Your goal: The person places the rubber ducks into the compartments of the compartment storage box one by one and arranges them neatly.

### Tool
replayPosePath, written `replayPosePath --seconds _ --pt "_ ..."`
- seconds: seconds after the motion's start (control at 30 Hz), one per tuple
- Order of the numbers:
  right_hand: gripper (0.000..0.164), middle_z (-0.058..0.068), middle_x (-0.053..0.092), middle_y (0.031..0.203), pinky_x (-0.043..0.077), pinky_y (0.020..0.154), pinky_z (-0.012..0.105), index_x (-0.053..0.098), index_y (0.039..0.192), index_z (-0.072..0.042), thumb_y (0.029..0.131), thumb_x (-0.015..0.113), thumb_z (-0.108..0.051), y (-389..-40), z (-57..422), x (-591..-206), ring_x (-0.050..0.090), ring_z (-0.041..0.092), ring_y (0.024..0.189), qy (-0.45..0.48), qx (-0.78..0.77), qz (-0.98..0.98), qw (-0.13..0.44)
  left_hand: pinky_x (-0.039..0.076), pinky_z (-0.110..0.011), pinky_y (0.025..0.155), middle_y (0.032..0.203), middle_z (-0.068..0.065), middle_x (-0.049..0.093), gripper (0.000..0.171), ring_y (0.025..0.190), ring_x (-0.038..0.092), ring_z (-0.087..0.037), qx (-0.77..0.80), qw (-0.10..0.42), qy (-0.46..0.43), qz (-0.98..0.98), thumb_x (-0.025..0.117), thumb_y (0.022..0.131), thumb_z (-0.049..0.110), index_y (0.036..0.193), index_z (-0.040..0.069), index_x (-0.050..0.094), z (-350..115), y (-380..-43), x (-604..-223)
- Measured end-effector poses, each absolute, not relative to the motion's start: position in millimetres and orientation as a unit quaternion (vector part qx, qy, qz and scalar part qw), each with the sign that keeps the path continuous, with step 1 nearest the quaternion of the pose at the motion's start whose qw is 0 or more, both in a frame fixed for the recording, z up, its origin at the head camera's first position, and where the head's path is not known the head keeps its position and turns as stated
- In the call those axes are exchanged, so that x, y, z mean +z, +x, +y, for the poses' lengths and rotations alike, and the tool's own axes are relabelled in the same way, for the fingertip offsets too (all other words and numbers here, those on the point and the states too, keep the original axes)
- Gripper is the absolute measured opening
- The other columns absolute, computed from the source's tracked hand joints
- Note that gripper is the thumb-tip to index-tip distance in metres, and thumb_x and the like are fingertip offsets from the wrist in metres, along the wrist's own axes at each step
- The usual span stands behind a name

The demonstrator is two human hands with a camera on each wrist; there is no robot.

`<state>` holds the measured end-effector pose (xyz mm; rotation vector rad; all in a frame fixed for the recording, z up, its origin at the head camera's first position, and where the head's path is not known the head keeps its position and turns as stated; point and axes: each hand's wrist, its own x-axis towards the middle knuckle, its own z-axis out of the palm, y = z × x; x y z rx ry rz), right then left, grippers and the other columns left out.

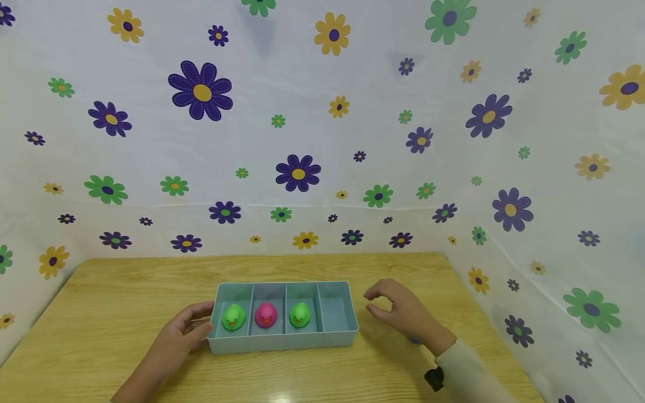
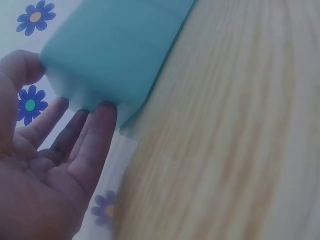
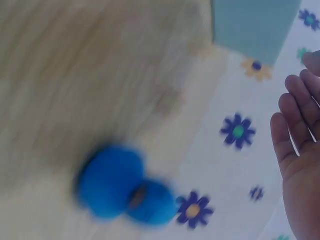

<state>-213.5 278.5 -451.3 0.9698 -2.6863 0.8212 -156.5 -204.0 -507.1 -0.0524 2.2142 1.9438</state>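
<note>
A pale blue tray (image 1: 282, 342) with four compartments lies on the table. From left to right it holds a green rubber duck (image 1: 233, 317), a pink rubber duck (image 1: 265, 314) and a second green rubber duck (image 1: 299, 314); the rightmost compartment is bare. At the tray's left end, my left hand (image 1: 178, 336) touches the end wall with its fingertips, fingers extended. My right hand (image 1: 405, 313) hovers right of the tray, fingers slightly bent and holding nothing. A blurred blue rubber duck (image 3: 115, 182) lies on the table, mostly hidden by my right wrist in the head view.
The wooden table (image 1: 136, 291) ends at a white flower-print sheet (image 1: 262, 140) behind it, and the same sheet hangs along the right side. A small black object (image 1: 434, 379) sits at the right sleeve.
</note>
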Motion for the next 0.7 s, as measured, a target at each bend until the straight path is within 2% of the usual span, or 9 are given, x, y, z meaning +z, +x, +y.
replayPosePath --seconds 0.1,0.17,0.27,0.33,0.4,0.5,0.57,0.7 --pt "0.023 -0.01 0.068 0.111 0.059 0.088 0.041 0.069 0.114 -0.023 0.094 0.077 -0.015 -207.3 311.1 -453.4 0.065 0.012 0.101 0.288 0.303 -0.905 0.076 0.06 -0.037 0.094 0.157 -0.021 0.042 0.056 0.136 0.051 -0.039 0.655 0.097 -0.019 0.749 0.063 0.105 0.024 0.153 0.003 0.042 -204.4 -156.5 -507.2" --pt "0.023 -0.006 0.069 0.113 0.059 0.087 0.038 0.069 0.116 -0.02 0.096 0.076 -0.014 -201.8 328.8 -453.7 0.066 0.015 0.1 0.268 0.335 -0.901 0.064 0.06 -0.037 0.093 0.157 -0.021 0.042 0.057 0.136 0.051 -0.039 0.654 0.098 -0.02 0.75 0.063 0.105 0.025 0.153 0.004 0.042 -204.7 -156.6 -507.5" --pt "0.021 0.009 0.069 0.117 0.06 0.087 0.032 0.068 0.12 -0.012 0.099 0.071 -0.011 -193.9 351.4 -457.1 0.068 0.015 0.1 0.232 0.391 -0.89 0.033 0.06 -0.037 0.093 0.157 -0.021 0.043 0.056 0.135 0.052 -0.038 0.653 0.097 -0.021 0.751 0.063 0.105 0.024 0.153 0.004 0.042 -204.7 -157.1 -507.9" --pt "0.024 0.02 0.067 0.12 0.06 0.087 0.028 0.065 0.124 -0.003 0.101 0.067 -0.008 -189.5 363.7 -460.4 0.069 0.018 0.102 0.218 0.424 -0.879 0.011 0.061 -0.037 0.093 0.157 -0.021 0.043 0.056 0.135 0.052 -0.038 0.654 0.098 -0.021 0.75 0.063 0.105 0.024 0.153 0.004 0.042 -204.3 -157.4 -507.8" --pt "0.029 0.026 0.064 0.123 0.059 0.089 0.025 0.062 0.128 0.003 0.102 0.065 -0.008 -186.0 375.4 -464.6 0.068 0.018 0.106 0.202 0.441 -0.874 -0.016 0.061 -0.037 0.093 0.157 -0.02 0.043 0.055 0.135 0.052 -0.037 0.655 0.098 -0.022 0.749 0.062 0.105 0.023 0.153 0.004 0.042 -203.9 -157.7 -507.8" --pt "0.035 0.028 0.061 0.129 0.058 0.091 0.024 0.058 0.133 0.007 0.103 0.065 -0.01 -180.7 387.7 -470.7 0.067 0.018 0.111 0.192 0.46 -0.865 -0.059 0.06 -0.037 0.093 0.156 -0.02 0.044 0.055 0.134 0.053 -0.037 0.657 0.099 -0.025 0.747 0.062 0.105 0.023 0.153 0.003 0.042 -203.7 -157.8 -508.5" --pt "0.035 0.027 0.06 0.129 0.057 0.092 0.024 0.059 0.132 0.006 0.102 0.066 -0.011 -177.5 392.6 -475.0 0.066 0.015 0.112 0.191 0.468 -0.859 -0.08 0.06 -0.037 0.093 0.156 -0.02 0.044 0.054 0.134 0.053 -0.036 0.659 0.099 -0.028 0.745 0.062 0.105 0.022 0.152 0.003 0.043 -203.6 -157.9 -508.8" --pt "0.029 0.025 0.061 0.124 0.058 0.091 0.025 0.062 0.127 0.005 0.101 0.066 -0.009 -173.0 396.3 -482.1 0.064 0.011 0.11 0.2 0.478 -0.851 -0.082 0.061 -0.037 0.093 0.156 -0.019 0.045 0.054 0.133 0.053 -0.036 0.661 0.097 -0.03 0.743 0.062 0.105 0.022 0.152 0.003 0.043 -203.1 -158.1 -509.2"
